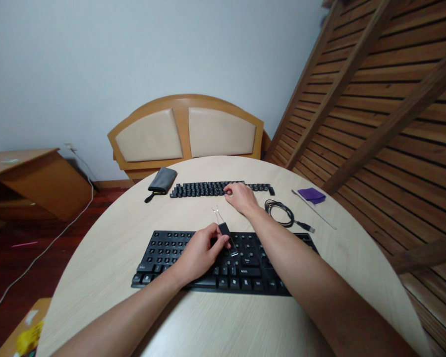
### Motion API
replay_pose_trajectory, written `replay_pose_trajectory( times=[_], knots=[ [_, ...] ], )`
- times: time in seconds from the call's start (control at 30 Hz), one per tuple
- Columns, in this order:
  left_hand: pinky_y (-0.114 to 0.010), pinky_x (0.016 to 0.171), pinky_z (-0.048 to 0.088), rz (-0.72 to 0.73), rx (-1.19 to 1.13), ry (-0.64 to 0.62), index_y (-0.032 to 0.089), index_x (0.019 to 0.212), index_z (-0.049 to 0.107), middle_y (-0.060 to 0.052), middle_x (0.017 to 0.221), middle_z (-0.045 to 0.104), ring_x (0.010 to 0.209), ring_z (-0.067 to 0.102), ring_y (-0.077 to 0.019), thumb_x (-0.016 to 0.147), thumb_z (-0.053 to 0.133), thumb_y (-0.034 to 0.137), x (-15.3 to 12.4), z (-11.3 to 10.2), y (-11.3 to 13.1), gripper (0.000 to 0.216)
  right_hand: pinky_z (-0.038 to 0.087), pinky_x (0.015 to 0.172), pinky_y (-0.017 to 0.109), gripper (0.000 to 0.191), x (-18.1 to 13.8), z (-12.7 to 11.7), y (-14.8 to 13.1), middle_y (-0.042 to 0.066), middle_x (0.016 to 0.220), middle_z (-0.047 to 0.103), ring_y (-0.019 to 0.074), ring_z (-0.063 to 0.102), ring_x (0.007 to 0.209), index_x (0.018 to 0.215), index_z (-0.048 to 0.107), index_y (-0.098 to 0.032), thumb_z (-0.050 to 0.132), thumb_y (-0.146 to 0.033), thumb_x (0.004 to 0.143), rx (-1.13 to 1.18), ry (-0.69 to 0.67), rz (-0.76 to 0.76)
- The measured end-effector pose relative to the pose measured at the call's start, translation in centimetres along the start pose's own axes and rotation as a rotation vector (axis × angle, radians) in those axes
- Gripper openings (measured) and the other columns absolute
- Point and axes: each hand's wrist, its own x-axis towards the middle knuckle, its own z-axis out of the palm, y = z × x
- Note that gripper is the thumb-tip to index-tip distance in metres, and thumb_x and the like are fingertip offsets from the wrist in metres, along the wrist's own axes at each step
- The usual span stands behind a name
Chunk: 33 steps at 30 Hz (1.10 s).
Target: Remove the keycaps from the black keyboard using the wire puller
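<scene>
Viewing from the head camera, with the clock face laid flat on the round table (107, 277), twelve at its far edge and six nearest me. Keyboard (245, 270): black, lying from the centre toward six, its long side across my front; many positions are bare sockets, while large caps, Enter and Shift among them, remain seated. My left hand (202, 250), over the keyboard, is closed around the dark handle of a wire keycap puller (228, 238), the loops pointing toward twelve. My right hand (241, 198) reaches to twelve, thumb and fingertips drawn narrow at the loose keycaps (198, 189); whether a cap is pinched between them I cannot tell. These keycaps stand in close rows across twelve o'clock. Near eleven lies a grey pouch (162, 180); toward one, a coiled black cable (292, 216) with its plug toward two. Farther out at two, a thin rod (315, 210) lies just beside a folded purple cloth (312, 195). Beyond twelve stands a padded wooden headboard (184, 124).
</scene>
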Motion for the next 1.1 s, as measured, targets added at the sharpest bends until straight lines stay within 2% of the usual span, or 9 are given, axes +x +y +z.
replay_pose_trajectory(
  times=[0.7, 0.9, 1.1],
  knots=[
    [-0.034, 0.080, 0.048, 0.004, -0.016, -0.004, 0.019, 0.085, 0.057, -0.004, 0.084, 0.073, 0.082, 0.067, -0.0205, 0.098, 0.050, 0.032, 0.1, 0.0, 0.3, 0.020, 0.044, 0.087, 0.032, 0.023, -0.3, -0.5, -0.4, 0.002, 0.096, 0.074, 0.0207, 0.064, 0.096, 0.108, 0.069, -0.024, 0.064, -0.027, 0.086, -0.013, 0.014, -0.003],
    [-0.034, 0.079, 0.048, 0.012, 0.021, 0.007, 0.019, 0.085, 0.058, -0.004, 0.084, 0.073, 0.080, 0.067, -0.0207, 0.098, 0.050, 0.032, 0.0, -0.1, 0.1, 0.021, 0.041, 0.090, 0.035, 0.022, -0.4, -2.8, -1.5, 0.007, 0.106, 0.072, 0.0228, 0.062, 0.102, 0.107, 0.068, -0.020, 0.051, -0.021, 0.093, -0.053, 0.062, -0.042],
    [-0.034, 0.079, 0.049, 0.027, 0.014, 0.014, 0.019, 0.084, 0.057, -0.004, 0.084, 0.073, 0.080, 0.067, -0.0204, 0.098, 0.050, 0.033, 0.0, 0.0, -0.1, 0.021, 0.043, 0.083, 0.033, 0.016, -1.8, -6.5, -3.2, 0.005, 0.096, 0.074, 0.0236, 0.063, 0.094, 0.095, 0.071, -0.021, 0.056, -0.023, 0.089, -0.074, -0.005, -0.125]
  ],
)
